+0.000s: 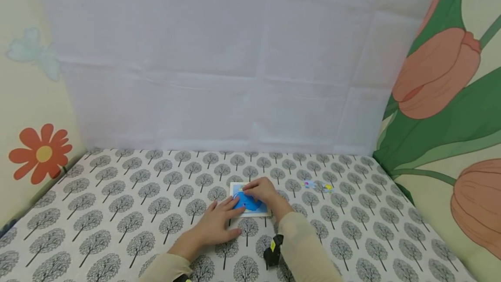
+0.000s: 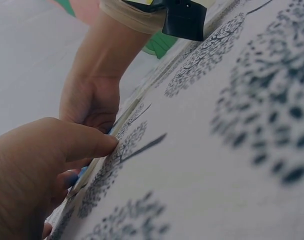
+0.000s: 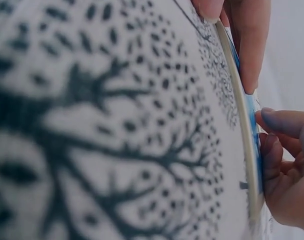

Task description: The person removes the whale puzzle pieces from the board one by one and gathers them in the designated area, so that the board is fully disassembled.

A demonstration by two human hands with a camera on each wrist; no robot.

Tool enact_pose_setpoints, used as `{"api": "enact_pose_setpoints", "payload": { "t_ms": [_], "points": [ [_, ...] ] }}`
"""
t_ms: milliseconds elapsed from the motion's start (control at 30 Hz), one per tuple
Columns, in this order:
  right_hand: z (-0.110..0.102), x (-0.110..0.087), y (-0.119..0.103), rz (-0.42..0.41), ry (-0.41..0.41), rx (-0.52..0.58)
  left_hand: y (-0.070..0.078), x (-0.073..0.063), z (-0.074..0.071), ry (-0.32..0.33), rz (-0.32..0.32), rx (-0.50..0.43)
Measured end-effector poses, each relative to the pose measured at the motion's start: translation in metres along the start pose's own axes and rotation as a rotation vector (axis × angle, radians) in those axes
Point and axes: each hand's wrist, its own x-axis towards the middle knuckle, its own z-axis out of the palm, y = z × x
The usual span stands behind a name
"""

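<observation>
A small picture puzzle board [image 1: 256, 215] with a pale rim and a large blue shape in the middle lies flat on the cloth. My left hand [image 1: 214, 225] rests at its left side, fingers straight and spread, fingertips on the blue part. From the right, my right hand [image 1: 263, 191] reaches over the board. Its thumb and curled fingers pinch at the upper middle of the picture, apparently on a puzzle piece that they mostly hide. The right wrist view shows this hand [image 3: 289, 165] low against the board's blue surface [image 3: 251, 112], near the left fingertips.
Two small loose pieces lie right of the board: a pale blue and pink one [image 1: 309, 184] and a yellow one [image 1: 328, 187]. A tree-patterned cloth [image 1: 156, 212] covers the table. White fabric [image 1: 215, 55] hangs behind. Black wrist mounts [image 1: 272, 251] sit by the sleeves.
</observation>
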Motion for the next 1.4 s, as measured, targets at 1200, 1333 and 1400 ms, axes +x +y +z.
{"api": "enact_pose_setpoints", "payload": {
  "t_ms": [1200, 1333, 1400],
  "points": [
    [0.0035, -0.0036, -0.0064, -0.05, 0.057, -0.119, -0.0003, -0.0006, 0.0001, -0.005, 0.004, -0.012],
    [0.0041, -0.0008, -0.0051, -0.037, 0.058, -0.088, 0.0001, -0.0009, -0.0003, -0.002, 0.001, -0.013],
    [0.0042, -0.0002, -0.0048, -0.032, 0.059, -0.065, 0.0, -0.0008, -0.0002, -0.002, -0.001, -0.014]
  ]
}}
